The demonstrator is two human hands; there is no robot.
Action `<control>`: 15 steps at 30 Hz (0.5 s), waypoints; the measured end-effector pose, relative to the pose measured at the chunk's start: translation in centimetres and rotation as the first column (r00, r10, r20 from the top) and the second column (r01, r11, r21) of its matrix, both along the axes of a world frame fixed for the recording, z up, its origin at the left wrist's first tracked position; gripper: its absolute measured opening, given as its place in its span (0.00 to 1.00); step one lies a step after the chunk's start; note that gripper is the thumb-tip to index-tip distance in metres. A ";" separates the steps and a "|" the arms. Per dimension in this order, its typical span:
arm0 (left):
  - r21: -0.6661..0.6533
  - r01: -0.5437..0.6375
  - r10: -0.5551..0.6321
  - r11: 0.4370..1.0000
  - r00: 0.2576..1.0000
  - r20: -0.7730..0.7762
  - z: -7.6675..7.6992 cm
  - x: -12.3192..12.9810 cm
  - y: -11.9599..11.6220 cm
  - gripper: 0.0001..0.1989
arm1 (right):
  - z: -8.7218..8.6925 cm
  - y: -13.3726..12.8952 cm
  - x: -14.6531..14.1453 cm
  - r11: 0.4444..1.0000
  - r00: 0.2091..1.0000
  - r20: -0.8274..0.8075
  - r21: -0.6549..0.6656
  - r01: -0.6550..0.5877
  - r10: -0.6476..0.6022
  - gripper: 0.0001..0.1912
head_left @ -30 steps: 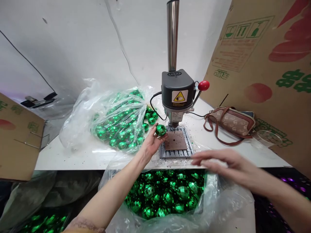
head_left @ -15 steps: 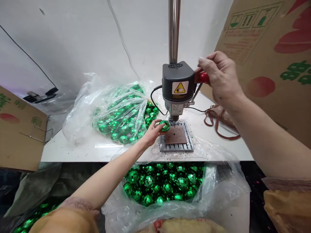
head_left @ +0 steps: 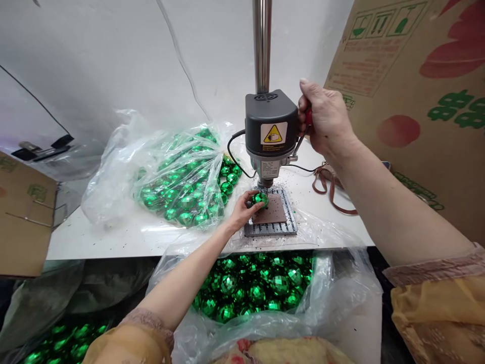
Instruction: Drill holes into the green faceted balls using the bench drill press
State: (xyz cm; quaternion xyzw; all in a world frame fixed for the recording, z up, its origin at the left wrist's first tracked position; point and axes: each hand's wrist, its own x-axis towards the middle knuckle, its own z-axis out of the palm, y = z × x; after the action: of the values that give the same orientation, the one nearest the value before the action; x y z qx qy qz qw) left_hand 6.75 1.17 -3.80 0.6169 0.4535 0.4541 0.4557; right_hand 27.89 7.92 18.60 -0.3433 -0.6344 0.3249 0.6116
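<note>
A shiny green faceted ball [head_left: 259,199] is pinched in my left hand [head_left: 244,210], just under the drill head and over the brown pad [head_left: 273,212] on the slotted metal base [head_left: 271,230]. The drill press [head_left: 270,126] has a black housing with a yellow warning label. My right hand [head_left: 328,114] is wrapped round its red handle [head_left: 308,117], at the right of the housing. The ball and fingers hide the drill tip.
A clear plastic bag [head_left: 178,177] of green balls lies left of the drill. Below the table edge is an open bag of green balls [head_left: 257,288]. Cardboard boxes [head_left: 401,86] flank the table. A brown strap [head_left: 333,194] lies at the right.
My left hand has brought the green ball rightward over the pad, beneath the drill. My right hand has closed more fully round the red handle. The view has shifted slightly.
</note>
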 end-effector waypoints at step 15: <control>0.102 0.031 -0.032 0.994 0.999 0.012 -1.9 2.2 -0.5 0.30 | 1.5 -2.6 -0.9 0.948 0.975 -0.221 -0.309 -0.073 0.003 0.27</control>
State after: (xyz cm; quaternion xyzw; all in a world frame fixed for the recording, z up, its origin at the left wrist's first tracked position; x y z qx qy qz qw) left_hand 8.98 0.69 -5.73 0.6433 0.4169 0.4736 0.4337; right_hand 27.01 5.34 20.05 -0.3865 -0.5100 0.4695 0.6084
